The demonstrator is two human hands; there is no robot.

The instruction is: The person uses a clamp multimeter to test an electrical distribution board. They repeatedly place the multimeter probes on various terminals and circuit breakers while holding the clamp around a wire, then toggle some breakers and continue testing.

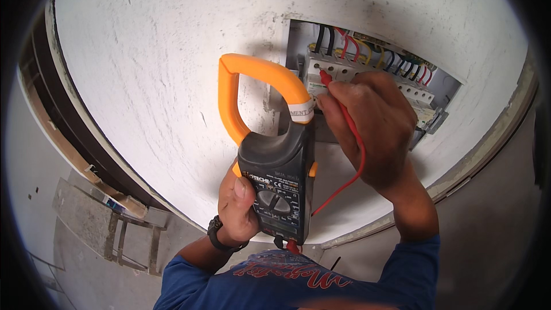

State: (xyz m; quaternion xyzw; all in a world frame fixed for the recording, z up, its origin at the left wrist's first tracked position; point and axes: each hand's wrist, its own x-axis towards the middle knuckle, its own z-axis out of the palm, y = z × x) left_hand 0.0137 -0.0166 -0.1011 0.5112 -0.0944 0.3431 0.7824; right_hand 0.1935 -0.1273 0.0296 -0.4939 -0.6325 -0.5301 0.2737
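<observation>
My left hand (237,206) is wrapped round the body of a black clamp meter (277,181), whose orange jaw (264,68) points up and is closed. Between the fingers of my right hand (376,126) is a red test probe (325,78), its tip at the screw holes on the top left of a row of white circuit breakers (344,73). From the probe, a red lead (361,158) curves down behind the meter. A red plug (293,247) and a black one sit at the meter's lower end. My right hand hides part of the breakers.
The breakers sit in a recessed panel box (453,89) in a white plastered wall (155,74). Black, red, yellow and blue wires (354,46) run into their top. At the lower left stands a grey, dusty frame (123,235) near a doorway edge.
</observation>
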